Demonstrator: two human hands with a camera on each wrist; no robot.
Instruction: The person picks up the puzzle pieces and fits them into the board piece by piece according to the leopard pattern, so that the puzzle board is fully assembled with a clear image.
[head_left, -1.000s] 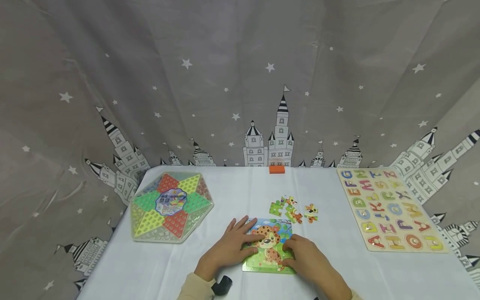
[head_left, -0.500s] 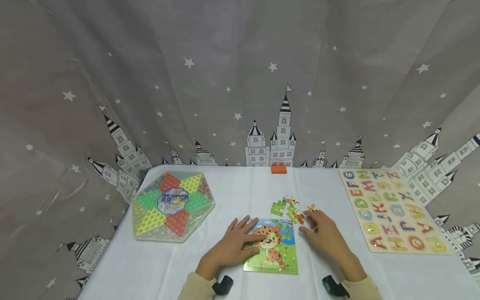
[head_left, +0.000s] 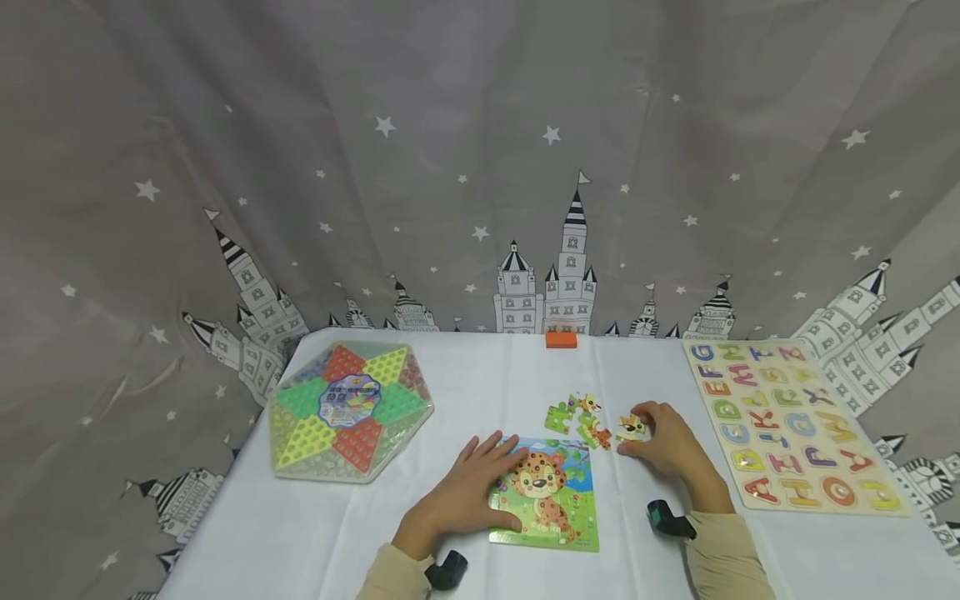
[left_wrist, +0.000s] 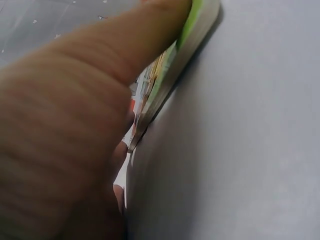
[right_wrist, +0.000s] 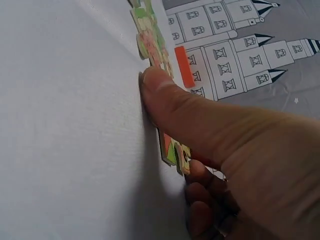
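My left hand (head_left: 468, 492) rests with spread fingers on the left side of a square leopard jigsaw puzzle (head_left: 581, 517) at the front of the table. In the left wrist view its thumb lies over the puzzle's green edge (left_wrist: 192, 25). To the right, my right hand (head_left: 667, 442) pinches a small leopard-face puzzle piece (head_left: 631, 428) between thumb and fingers, close over the white cloth. The right wrist view shows the piece's edge (right_wrist: 170, 150) between the thumb and the curled fingers. Several loose puzzle pieces (head_left: 557, 418) lie just behind the puzzle, left of that hand.
A hexagonal Chinese checkers box (head_left: 303, 400) lies at the left. A wooden alphabet board (head_left: 795, 442) lies at the right. An orange block (head_left: 561, 340) stands at the table's back edge, before a grey castle-print curtain (head_left: 420, 208).
My right hand has left the puzzle's right side, moved right and back, and taken hold of the leopard-face puzzle piece. My left hand stays on the puzzle, its thumb slightly shifted.
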